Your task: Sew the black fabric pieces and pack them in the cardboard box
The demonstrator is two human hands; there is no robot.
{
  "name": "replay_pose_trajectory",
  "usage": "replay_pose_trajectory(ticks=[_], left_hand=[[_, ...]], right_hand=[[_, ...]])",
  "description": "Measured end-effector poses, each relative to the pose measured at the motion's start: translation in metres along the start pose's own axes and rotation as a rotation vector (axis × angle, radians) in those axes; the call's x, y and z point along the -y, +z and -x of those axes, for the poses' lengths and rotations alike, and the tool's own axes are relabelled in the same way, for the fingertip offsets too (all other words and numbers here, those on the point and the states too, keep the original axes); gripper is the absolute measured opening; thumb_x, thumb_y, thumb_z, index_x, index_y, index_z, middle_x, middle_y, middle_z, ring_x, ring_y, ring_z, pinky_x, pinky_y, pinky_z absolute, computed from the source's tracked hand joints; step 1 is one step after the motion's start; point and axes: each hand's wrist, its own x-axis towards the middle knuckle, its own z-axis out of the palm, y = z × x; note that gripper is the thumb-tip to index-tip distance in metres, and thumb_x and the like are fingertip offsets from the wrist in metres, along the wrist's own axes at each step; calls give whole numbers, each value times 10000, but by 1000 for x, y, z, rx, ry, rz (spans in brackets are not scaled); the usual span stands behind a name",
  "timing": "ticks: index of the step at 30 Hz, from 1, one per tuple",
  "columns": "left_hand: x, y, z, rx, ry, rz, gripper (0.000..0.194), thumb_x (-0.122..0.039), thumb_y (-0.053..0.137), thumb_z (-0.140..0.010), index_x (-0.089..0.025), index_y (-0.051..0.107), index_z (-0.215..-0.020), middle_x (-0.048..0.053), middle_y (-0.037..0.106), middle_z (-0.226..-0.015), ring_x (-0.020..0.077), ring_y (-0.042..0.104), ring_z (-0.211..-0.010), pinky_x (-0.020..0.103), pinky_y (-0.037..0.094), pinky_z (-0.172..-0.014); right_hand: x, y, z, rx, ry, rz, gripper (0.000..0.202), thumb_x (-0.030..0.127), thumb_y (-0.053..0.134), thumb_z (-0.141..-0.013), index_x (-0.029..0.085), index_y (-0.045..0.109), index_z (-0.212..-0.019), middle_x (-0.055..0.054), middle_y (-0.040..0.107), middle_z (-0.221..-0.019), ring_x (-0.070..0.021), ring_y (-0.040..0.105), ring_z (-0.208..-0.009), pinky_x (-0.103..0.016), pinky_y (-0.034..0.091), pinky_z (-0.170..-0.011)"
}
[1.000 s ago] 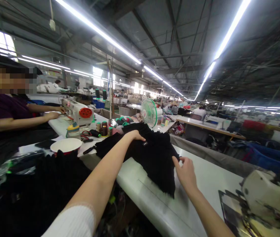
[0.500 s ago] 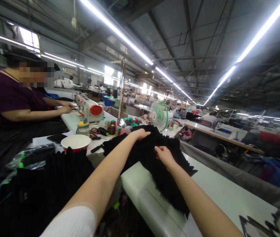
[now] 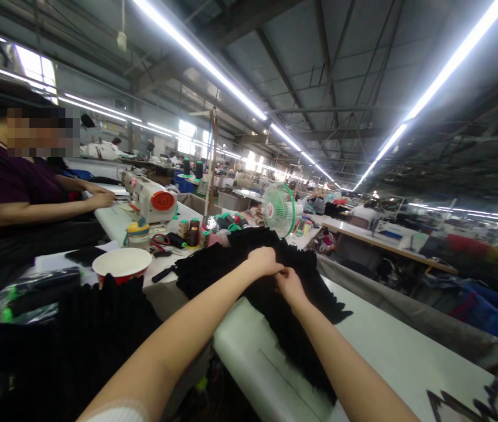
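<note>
A heap of black cloth pieces (image 3: 214, 264) with jagged, finger-like edges, like stacked gloves, spreads across the pale table (image 3: 389, 340). My left hand (image 3: 265, 261) is closed over the middle of the heap, its fingertips pinched on the black cloth. Right beside it, my right hand (image 3: 290, 285) is closed too, thumb and fingers together at the same spot. The two hands' fingertips almost touch. Black on black hides exactly which piece lies between them. Part of the heap hangs towards me under my right forearm.
To the left are another black pile (image 3: 99, 328), a white bowl with a red outside (image 3: 121, 264), a lidded jar (image 3: 138, 234) and thread spools (image 3: 193, 231). A green-rimmed fan (image 3: 279, 209) stands behind the heap. A co-worker (image 3: 12, 170) sits at a sewing machine (image 3: 147, 196).
My left hand has come back from the far part of the heap to meet my right hand. The view has shifted slightly to the right.
</note>
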Motion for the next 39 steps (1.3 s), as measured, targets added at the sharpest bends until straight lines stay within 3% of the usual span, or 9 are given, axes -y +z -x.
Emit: replay_pose_trajectory(ticks=[4,10,14,18,23,28,31,36,39], left_hand=[[-12,7,14,-80,-9,-19,530,-394,565,-887,-41,568,-1282,236,600,-1298,367,563,-1243,467,484,-1025],[-27,12,33,-63,14,-9,542,-373,609,-868,-26,547,-1280,238,605,-1264,342,612,-1158,423,527,-966],[-37,12,45,-68,66,0,553,-314,659,-829,-27,548,-1288,235,609,-1258,344,596,-1175,431,505,-995],[-20,0,29,-25,81,61,631,-415,680,-798,-51,554,-1297,202,639,-1245,316,623,-1159,349,518,-966],[6,-10,-3,181,35,93,662,-554,776,-666,-56,693,-1094,212,704,-1137,342,694,-999,339,562,-795],[6,-6,-10,192,51,118,413,-323,763,-696,-86,721,-1031,144,740,-1053,275,712,-915,271,532,-676],[13,-19,-16,160,43,138,350,-244,702,-744,-76,708,-1051,132,736,-1080,242,706,-938,240,507,-626],[35,-52,-35,145,92,135,385,-258,730,-736,-116,699,-1094,93,725,-1144,226,689,-1004,218,513,-707],[44,-53,-42,179,87,94,386,-237,742,-722,-127,708,-1091,91,726,-1150,238,685,-1036,222,520,-778]], right_hand=[[12,-6,0,-48,91,-60,256,380,569,-1011,159,629,-1124,-58,663,-1064,-154,663,-837,-308,588,-705],[39,-19,0,-1,216,-48,577,663,447,-979,126,646,-1047,-53,678,-868,-140,656,-669,-291,575,-590],[46,-26,1,42,250,-9,618,698,451,-958,125,646,-1081,-56,686,-845,-141,659,-633,-286,571,-557],[47,-26,-4,53,280,19,517,622,534,-962,139,627,-1119,-44,680,-906,-135,657,-671,-292,578,-597],[48,-18,-8,33,286,35,463,576,537,-979,141,616,-1120,-37,665,-914,-134,646,-679,-293,573,-606],[49,-20,-4,14,271,15,497,609,510,-978,140,623,-1098,-41,664,-914,-137,644,-685,-301,570,-617],[52,-28,-2,19,251,-37,544,638,459,-987,133,629,-1094,-51,671,-918,-139,652,-686,-305,577,-618],[57,-28,-6,79,237,-139,584,651,453,-985,117,627,-1142,-75,696,-924,-149,685,-700,-305,596,-627],[57,-11,-9,123,255,-186,554,631,463,-991,130,619,-1167,-68,703,-943,-151,693,-708,-313,603,-642]])
